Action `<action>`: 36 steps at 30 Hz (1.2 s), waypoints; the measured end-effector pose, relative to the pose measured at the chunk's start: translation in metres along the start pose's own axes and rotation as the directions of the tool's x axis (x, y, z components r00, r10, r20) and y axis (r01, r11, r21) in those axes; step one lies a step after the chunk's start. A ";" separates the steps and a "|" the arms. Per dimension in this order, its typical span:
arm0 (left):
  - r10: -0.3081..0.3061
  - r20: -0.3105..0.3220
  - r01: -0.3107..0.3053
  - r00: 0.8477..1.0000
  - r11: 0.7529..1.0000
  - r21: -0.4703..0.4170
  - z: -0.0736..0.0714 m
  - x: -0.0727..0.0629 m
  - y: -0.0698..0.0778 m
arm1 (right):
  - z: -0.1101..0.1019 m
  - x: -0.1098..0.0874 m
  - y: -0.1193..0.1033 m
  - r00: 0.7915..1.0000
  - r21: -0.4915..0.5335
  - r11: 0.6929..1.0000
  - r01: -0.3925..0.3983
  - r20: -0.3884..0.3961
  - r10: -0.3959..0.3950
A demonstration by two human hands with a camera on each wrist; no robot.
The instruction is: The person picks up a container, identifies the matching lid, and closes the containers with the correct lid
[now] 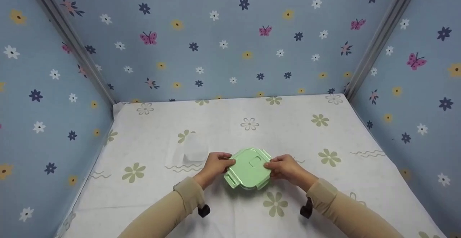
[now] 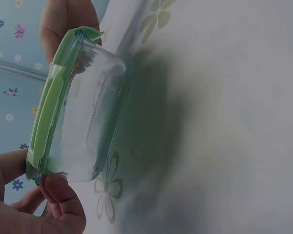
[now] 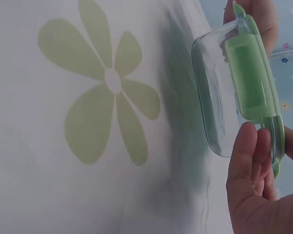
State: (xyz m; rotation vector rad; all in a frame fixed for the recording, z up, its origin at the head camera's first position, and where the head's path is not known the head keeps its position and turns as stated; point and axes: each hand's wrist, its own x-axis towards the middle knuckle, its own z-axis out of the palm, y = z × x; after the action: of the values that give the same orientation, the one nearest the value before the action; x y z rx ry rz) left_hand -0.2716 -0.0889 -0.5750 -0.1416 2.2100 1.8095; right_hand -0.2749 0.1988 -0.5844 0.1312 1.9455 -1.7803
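A clear glass food container (image 2: 95, 105) with a light green clip-on lid (image 1: 248, 167) is held between both hands. It is tilted and raised off the cloth, its shadow falling below in both wrist views. My left hand (image 1: 216, 166) pinches the lid's left edge, thumb on top and fingers under the rim. At the opposite edge my right hand (image 1: 286, 167) grips in the same manner, thumb on the lid and fingers (image 3: 243, 156) beneath the rim. One lid flap (image 3: 249, 75) faces the right wrist view. Nothing is visible inside the glass.
A whitish, see-through boxy object (image 1: 196, 148) stands on the cloth, left of and behind my left hand. The white flower-printed cloth (image 1: 295, 122) covers the table. Blue flower-patterned walls (image 1: 223, 32) enclose it at the back and both sides, with grey posts (image 1: 381, 40) in the corners.
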 end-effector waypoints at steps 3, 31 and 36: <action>0.027 0.001 -0.027 1.000 1.000 0.011 0.001 0.008 -0.001 | -0.003 -0.004 0.002 1.000 0.047 0.999 -0.011 0.025 0.009; 0.101 0.018 -0.102 0.995 0.985 0.140 0.007 0.041 -0.003 | -0.003 -0.013 0.021 0.993 0.009 0.994 -0.105 0.059 0.105; 0.076 0.014 -0.077 0.997 0.988 0.134 0.006 0.035 -0.002 | -0.004 -0.016 0.020 0.994 -0.067 0.996 -0.066 0.078 0.071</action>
State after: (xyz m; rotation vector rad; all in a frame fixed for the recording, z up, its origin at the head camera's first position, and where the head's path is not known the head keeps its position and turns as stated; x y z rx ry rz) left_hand -0.3034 -0.0804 -0.5875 -0.0213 2.3526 1.6887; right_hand -0.2543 0.2092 -0.5958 0.1018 1.9164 -1.6516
